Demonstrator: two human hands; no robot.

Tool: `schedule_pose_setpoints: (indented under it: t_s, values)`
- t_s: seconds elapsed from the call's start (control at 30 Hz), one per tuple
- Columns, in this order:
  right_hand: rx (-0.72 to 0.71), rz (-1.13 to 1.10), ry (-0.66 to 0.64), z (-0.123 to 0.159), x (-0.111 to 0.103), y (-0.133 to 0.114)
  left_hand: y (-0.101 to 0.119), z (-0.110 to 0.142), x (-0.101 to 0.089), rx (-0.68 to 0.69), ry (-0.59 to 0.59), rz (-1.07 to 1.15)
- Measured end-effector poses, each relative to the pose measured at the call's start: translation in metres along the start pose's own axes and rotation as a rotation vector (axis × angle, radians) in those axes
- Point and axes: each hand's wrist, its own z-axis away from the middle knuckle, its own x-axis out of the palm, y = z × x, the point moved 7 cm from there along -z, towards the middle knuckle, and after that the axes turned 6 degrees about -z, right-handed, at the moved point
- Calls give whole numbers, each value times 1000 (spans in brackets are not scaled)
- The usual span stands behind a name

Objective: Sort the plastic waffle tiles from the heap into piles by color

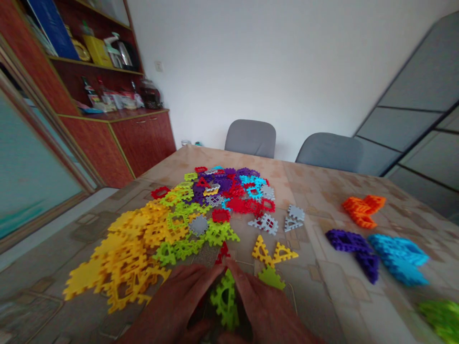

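Note:
My left hand (179, 298) and my right hand (260, 302) meet low in the middle, just above the table. Between them is a green interlocking plastic tile (225, 298) with toothed edges and cut-out openings. Both hands close round its sides, index fingertips together at its far end. Just past those fingertips shows a small red toothed tile (223, 251); whether it is joined to the green one I cannot tell. My thumbs are low and partly in shadow. Beside my right hand lies a flat green tile (271, 278), close to two yellow triangular tiles (273, 253).
A heap of yellow tiles (132, 239) spreads to the left. Behind it lie mixed purple tiles (222, 184), red tiles (238, 204) and others. Orange (363, 210), purple (353, 248) and blue tile groups (399, 255) stand right. Two grey chairs (250, 138) are at the far edge.

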Motion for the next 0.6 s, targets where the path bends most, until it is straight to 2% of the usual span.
schedule_pose_setpoints:
  t_s: [0.17,0.4,0.6]
  values:
    - [72,127,-13,-5,5,2,1,-1,-5,8,-6,6]
    - [-24,19,57,-3,2,-2,1,1,-14,-21,95,31]
    - [58,23,-4,-6,-2,-5,0,3,-11,-39,64,80]
